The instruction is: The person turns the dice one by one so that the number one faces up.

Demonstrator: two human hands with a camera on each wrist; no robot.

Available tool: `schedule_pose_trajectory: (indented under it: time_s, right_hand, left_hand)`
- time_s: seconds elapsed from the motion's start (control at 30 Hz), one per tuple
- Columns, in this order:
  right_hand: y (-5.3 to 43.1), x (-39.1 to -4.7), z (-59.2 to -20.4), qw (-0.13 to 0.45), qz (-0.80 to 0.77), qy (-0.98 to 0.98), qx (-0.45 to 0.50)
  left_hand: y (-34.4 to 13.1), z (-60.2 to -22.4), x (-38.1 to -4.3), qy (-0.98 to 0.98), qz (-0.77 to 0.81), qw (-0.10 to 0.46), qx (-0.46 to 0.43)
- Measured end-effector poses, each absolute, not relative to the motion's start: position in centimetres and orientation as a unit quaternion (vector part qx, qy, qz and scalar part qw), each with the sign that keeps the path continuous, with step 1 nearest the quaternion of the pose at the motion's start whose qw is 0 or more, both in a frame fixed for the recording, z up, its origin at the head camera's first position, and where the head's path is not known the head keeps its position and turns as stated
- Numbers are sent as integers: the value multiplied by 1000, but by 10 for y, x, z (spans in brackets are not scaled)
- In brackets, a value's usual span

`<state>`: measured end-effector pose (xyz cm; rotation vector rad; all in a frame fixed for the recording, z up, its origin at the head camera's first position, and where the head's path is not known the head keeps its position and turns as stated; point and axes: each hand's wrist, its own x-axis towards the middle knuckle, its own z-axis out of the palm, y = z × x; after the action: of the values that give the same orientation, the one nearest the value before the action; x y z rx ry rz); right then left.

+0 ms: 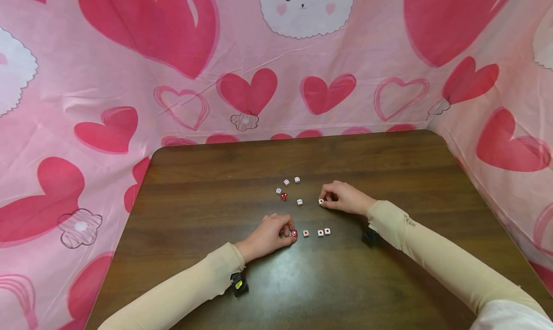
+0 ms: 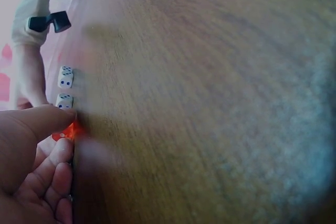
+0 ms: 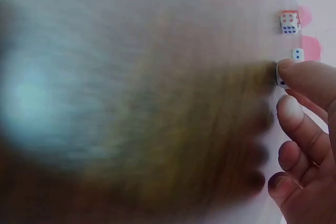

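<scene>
My left hand (image 1: 270,235) pinches a translucent red die (image 1: 294,233) between thumb and fingers on the table; the left wrist view shows the red die (image 2: 62,136) glowing between the fingertips. To its right stand three white dice with one red pip on top: one die close by (image 1: 306,234) and a pair almost side by side (image 1: 320,233). Farther back, my right hand (image 1: 345,198) holds a white die (image 1: 321,201) by thumb and fingertip. In the right wrist view, that die (image 3: 281,77) is mostly covered by a finger.
Left of the right hand lies a white die (image 1: 300,202). Behind it sit another red die (image 1: 283,196) and three white dice, one beside the red one (image 1: 278,191). Pink heart-patterned cloth (image 1: 285,56) hangs around the brown wooden table (image 1: 207,176).
</scene>
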<state>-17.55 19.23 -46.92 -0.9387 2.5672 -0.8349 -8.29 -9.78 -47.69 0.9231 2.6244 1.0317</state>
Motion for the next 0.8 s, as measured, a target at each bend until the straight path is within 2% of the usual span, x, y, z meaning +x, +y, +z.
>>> schedule_pose_trajectory:
  time_s: [0.4, 0.8]
  right_hand:
    - [204, -147, -468, 174, -297, 885, -313]
    - [218, -120, -476, 128, -290, 876, -364]
  left_hand:
    - [-98, -477, -83, 882, 345, 91, 307]
    - [-98, -479, -83, 883, 344, 95, 305]
